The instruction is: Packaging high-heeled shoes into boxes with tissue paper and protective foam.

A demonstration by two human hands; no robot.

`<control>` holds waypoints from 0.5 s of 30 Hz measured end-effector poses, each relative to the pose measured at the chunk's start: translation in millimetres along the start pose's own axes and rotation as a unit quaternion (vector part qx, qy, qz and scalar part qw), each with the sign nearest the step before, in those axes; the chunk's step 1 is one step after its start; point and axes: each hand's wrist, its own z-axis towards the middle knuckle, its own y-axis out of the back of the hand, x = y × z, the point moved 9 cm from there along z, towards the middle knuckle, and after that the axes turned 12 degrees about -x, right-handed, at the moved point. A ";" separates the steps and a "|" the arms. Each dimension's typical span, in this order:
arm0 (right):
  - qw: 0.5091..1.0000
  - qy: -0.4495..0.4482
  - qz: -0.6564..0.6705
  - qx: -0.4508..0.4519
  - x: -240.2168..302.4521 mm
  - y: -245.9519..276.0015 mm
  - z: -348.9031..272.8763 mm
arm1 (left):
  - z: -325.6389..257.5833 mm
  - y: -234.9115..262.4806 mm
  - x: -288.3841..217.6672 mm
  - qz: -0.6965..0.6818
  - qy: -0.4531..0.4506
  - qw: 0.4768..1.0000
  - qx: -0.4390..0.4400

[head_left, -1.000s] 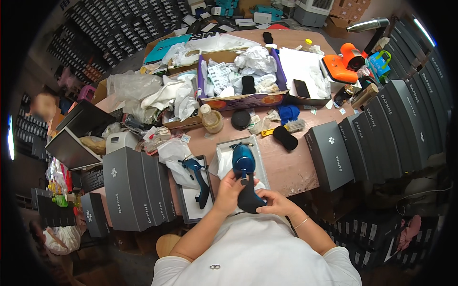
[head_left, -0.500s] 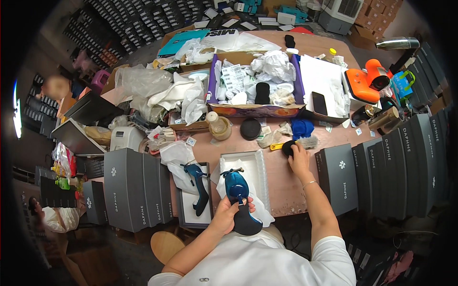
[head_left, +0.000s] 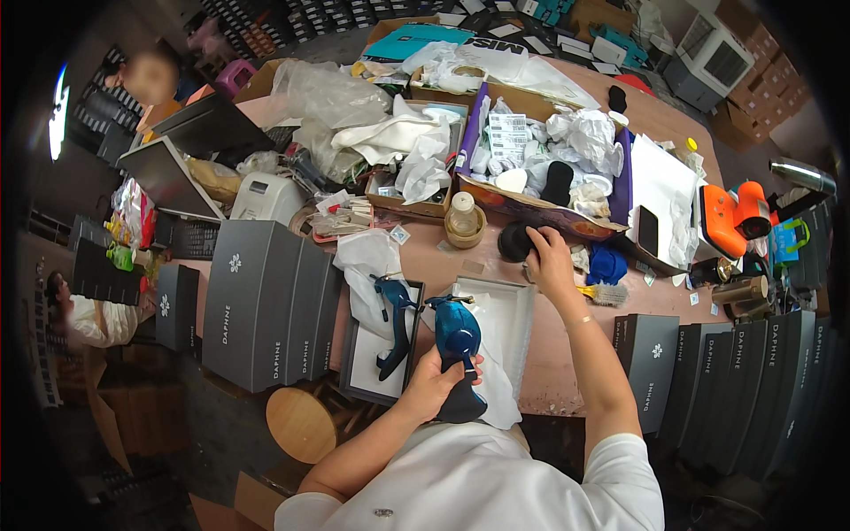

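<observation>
My left hand is closed round a shiny blue-and-black heeled shoe, its blue end pointing away from me. The mate, a second blue-and-black heeled shoe, lies on its side in an open grey box with white tissue paper. My right hand reaches over the table, its fingers bent at the edge of a round black tin. The black pad under those fingers blends with the tin and is mostly hidden. Beyond the held shoe lies an open white box part.
A yellow-handled brush and a blue cloth lie by my right wrist. A bottle stands left of the tin. Grey shoeboxes line both sides. A purple carton of crumpled paper is behind, near a phone.
My right hand has moved left from beside the brush to the black tin, taking the black pad along. My left hand still holds the shoe. The whole view has shifted and tilted.
</observation>
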 end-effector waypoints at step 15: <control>0.983 0.060 0.157 0.073 170.3 134.3 -125.4 | -22.9 -3.3 5.5 0.075 0.011 0.994 0.081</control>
